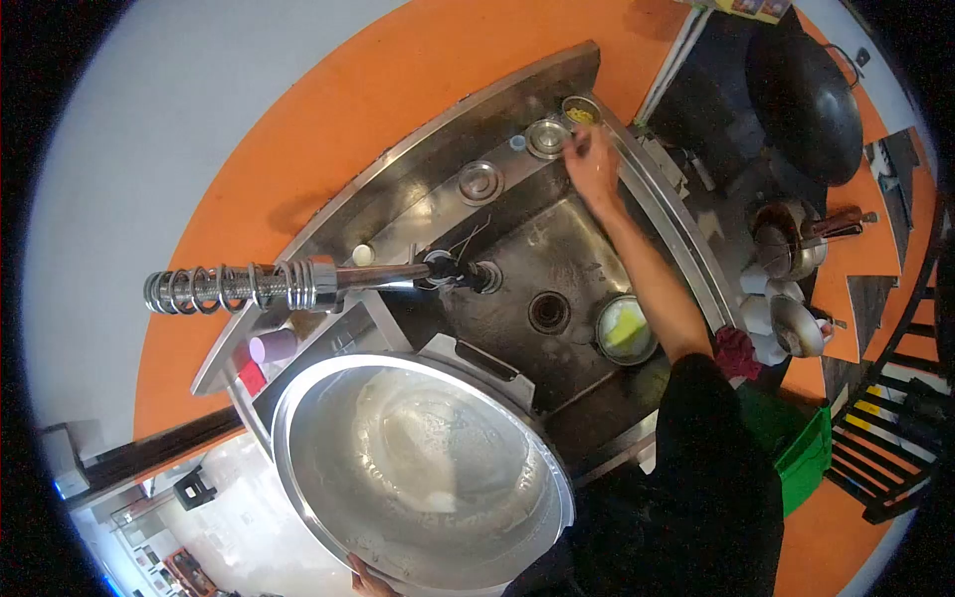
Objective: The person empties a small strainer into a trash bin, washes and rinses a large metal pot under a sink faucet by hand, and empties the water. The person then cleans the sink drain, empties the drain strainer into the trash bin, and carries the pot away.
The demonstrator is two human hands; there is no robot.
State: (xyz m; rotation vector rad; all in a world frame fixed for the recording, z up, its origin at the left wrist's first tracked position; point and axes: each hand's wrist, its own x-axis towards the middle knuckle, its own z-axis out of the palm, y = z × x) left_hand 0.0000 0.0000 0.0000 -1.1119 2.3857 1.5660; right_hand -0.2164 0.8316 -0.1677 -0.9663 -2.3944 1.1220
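Head view, blurred right hand (593, 167), cropped left hand (371, 578) at basin (343, 448), cannot tell either grip.

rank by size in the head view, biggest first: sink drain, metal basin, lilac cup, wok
1. Large silver metal basin
2. Round black wok
3. Round metal sink drain and lilac plastic cup: too alike to rank

A stainless-steel sink unit (527, 234) carries everything; clockwise from its drain (548, 312), a round bowl (607, 348) of suds sits at three o'clock, and a large metal basin (418, 448) overlaps the unit at seven. On the ledge stand a purple cup (272, 346) at nine, a white cap (363, 256) near ten, a round metal piece (480, 182) at eleven, and, around twelve, a blue cap (517, 143), another metal piece (547, 139) and a small bowl (580, 105) with yellow contents.
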